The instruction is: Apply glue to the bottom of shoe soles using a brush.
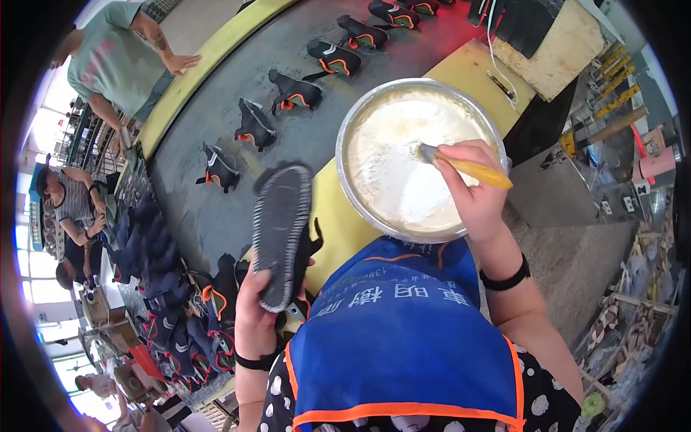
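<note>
Bright daylight comes from the windows (26, 268) at left, blown out to white, and the pale paste (409, 176) in the bowl (341, 162) glares too. A red glow tints the far end of the surface (205, 241). The middle looks fairly sharp; fisheye distortion bends straight edges towards the black, softened border.

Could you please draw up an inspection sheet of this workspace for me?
Surface: dark grey work surface, smudged, with yellow edging.
Job's things: black shoe, white-stitched sole showing; yellow-handled brush; metal bowl holding white material.
Clutter: row of dark shoe uppers across the surface; heaped pile at left.
Hands: left hand holds the shoe; right hand grips the brush at the bowl.
Cables: white cable at upper right.
Surroundings: standing co-worker across the surface, other people at left; jumbled items at far right.
</note>
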A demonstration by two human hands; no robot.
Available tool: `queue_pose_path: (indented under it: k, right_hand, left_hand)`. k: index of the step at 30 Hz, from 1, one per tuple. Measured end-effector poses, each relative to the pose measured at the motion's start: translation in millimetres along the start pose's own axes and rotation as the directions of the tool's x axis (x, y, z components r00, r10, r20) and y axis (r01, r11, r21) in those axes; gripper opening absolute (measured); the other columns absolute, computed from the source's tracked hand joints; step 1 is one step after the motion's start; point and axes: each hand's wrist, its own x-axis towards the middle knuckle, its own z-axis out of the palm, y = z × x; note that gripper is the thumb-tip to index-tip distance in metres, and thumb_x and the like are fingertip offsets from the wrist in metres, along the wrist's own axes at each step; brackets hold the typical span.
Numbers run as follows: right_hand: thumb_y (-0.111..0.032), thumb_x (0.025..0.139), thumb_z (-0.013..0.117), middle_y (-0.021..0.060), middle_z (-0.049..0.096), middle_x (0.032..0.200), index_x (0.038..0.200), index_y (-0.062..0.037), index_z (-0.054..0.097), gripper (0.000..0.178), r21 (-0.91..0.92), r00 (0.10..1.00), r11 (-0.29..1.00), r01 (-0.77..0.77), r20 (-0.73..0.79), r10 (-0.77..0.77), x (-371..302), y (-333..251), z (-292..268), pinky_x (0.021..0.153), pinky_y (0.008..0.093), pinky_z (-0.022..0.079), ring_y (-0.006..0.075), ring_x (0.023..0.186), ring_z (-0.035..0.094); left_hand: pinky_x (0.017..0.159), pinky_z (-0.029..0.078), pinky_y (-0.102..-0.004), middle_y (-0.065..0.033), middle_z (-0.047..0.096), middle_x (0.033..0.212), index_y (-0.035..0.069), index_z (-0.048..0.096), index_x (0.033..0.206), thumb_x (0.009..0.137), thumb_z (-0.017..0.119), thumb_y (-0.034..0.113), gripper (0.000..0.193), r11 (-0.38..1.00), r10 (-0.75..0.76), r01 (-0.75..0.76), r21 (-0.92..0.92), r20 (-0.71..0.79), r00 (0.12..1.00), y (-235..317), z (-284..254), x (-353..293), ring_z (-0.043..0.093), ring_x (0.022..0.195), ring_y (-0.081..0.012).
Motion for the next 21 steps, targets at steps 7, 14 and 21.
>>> queue_pose_path:
  k: [7,14,21]
  right_hand:
    - [-0.015,0.079,0.079,-0.0006,0.066,0.085,0.093,-0.0151,0.072,0.016,-0.269,0.978,0.942,0.200,0.118,-0.173,10.3,-27.9,2.3,0.090,0.0362,0.040,0.0177,0.081,0.063]
    - [-0.014,0.074,0.082,-0.0019,0.068,0.087,0.095,-0.0155,0.074,0.023,0.009,0.878,0.940,0.342,0.354,-0.322,9.5,-60.5,-0.5,0.099,0.0389,0.038,0.0149,0.084,0.064]
    - [-0.015,0.078,0.078,-0.0027,0.068,0.085,0.088,-0.0165,0.072,0.012,-0.082,0.967,0.987,0.141,0.225,-0.119,9.4,-26.1,1.2,0.087,0.0347,0.039,0.0167,0.080,0.062]
  left_hand:
    - [0.100,0.044,-0.0297,-0.0117,0.057,0.131,0.003,0.040,0.148,0.090,0.058,0.007,0.060,0.885,-0.034,0.141,0.444,-0.239,0.970,-0.4,56.9,41.8,0.057,0.115,-0.0168]
    - [0.101,0.043,-0.0293,-0.0122,0.059,0.130,0.000,0.041,0.147,0.090,0.057,0.006,0.060,0.842,-0.165,0.205,0.500,-0.124,0.979,6.3,70.4,57.4,0.057,0.116,-0.0175]
    - [0.104,0.040,-0.0309,-0.0128,0.058,0.132,0.000,0.042,0.146,0.087,0.061,0.011,0.063,0.870,-0.165,0.211,0.446,-0.141,0.976,6.5,62.7,45.9,0.055,0.121,-0.0186]
